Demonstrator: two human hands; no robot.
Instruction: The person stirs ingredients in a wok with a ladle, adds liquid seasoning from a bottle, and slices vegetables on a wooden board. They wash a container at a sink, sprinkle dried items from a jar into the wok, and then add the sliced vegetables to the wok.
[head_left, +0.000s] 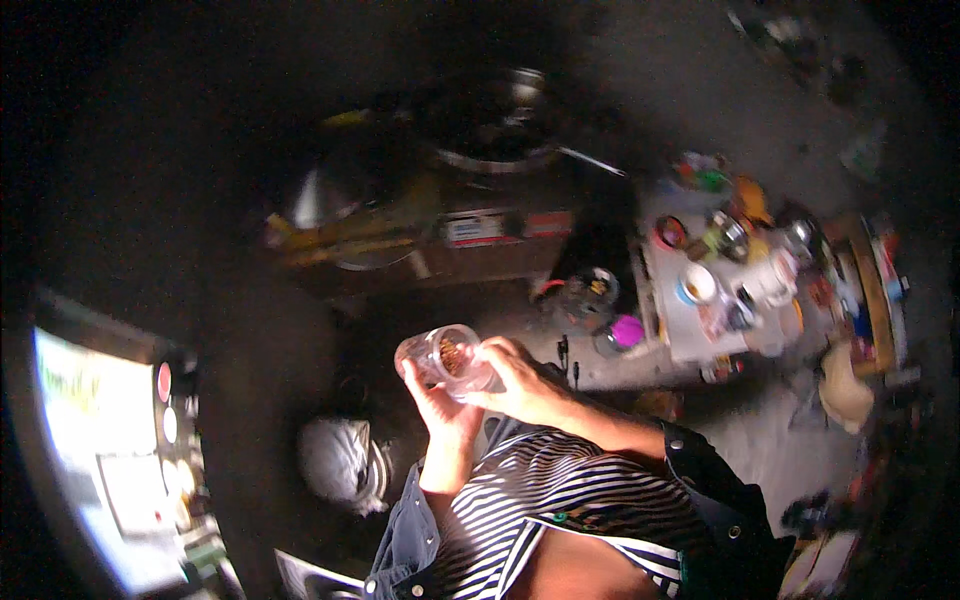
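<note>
My left hand holds a clear plastic jar from below, its thumb along the near side. The jar is tilted with its mouth towards the right, and reddish-brown granules or flakes show inside. My right hand is at the mouth of the jar, fingers bent around a clear rim. Whether that rim is a separate lid or part of the jar cannot be told. Both hands are in front of my striped shirt, lit from the left.
A cluttered table on the right bears a white cup and jars. Nearby is a purple-topped container. A wide dark pan is ahead on a dim counter. A grey bag lies lower left, near a bright window.
</note>
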